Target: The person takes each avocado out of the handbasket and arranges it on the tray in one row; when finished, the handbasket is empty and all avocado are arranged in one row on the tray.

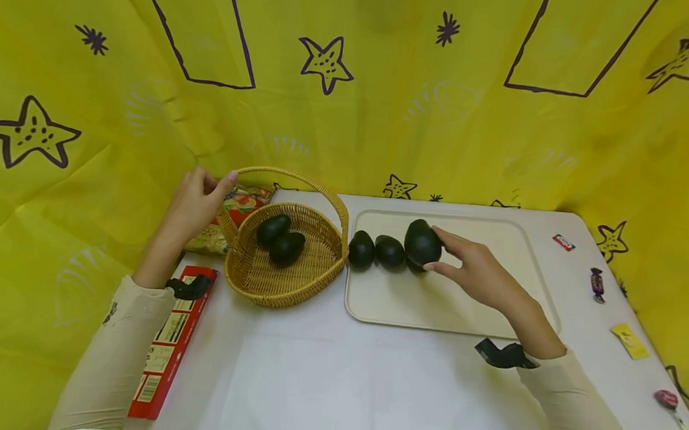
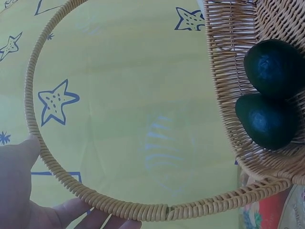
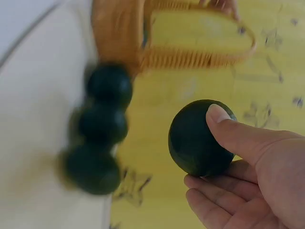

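Observation:
My right hand [image 1: 476, 270] holds a dark green avocado [image 1: 422, 243] between thumb and fingers, raised over the beige tray [image 1: 463, 314]. In the right wrist view that avocado [image 3: 198, 138] is apart from three others. Those stand in a row at the tray's left: one avocado [image 1: 361, 249] by the basket, a second avocado [image 1: 389, 252] beside it, a third mostly hidden behind the held one. My left hand [image 1: 194, 199] grips the handle [image 2: 119, 206] of a wicker basket [image 1: 283, 293], thumb and fingertips on it. Two avocados [image 1: 286, 248] lie inside the basket.
A red box [image 1: 164, 355] lies on the white table [image 1: 310, 384] near my left forearm. Food packets [image 1: 244, 202] sit behind the basket's left side. Along the right edge are wrapped sweets [image 1: 597, 285], a yellow packet [image 1: 629, 341] and a lollipop [image 1: 667, 400]. A yellow cloth [image 1: 374, 125] hangs behind.

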The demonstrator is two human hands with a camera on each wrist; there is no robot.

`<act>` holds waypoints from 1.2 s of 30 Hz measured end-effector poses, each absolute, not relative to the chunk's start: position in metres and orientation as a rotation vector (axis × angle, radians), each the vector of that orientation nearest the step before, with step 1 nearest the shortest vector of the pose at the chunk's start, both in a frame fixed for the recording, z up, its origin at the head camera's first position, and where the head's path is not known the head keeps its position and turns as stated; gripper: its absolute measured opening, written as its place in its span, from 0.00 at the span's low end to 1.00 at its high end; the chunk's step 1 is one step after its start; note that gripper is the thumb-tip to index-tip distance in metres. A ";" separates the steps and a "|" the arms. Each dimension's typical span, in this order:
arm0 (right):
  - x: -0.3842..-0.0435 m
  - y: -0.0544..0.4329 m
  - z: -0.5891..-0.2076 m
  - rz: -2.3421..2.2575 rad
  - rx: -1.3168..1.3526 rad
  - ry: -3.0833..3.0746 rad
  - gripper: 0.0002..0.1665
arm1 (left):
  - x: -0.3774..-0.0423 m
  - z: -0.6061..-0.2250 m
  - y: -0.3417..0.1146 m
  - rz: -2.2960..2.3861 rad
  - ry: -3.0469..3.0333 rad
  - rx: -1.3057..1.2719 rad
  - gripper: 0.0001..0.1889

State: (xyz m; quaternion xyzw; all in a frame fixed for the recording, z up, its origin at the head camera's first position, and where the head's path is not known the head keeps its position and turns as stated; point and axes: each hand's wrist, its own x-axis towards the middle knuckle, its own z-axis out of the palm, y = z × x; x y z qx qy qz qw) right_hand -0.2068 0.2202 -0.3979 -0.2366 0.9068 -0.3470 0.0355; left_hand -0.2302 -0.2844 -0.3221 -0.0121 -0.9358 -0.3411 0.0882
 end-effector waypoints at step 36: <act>-0.246 0.272 -0.477 -0.973 -0.492 2.786 0.48 | -0.234 -0.323 -0.285 -0.990 -2.750 -0.076 0.35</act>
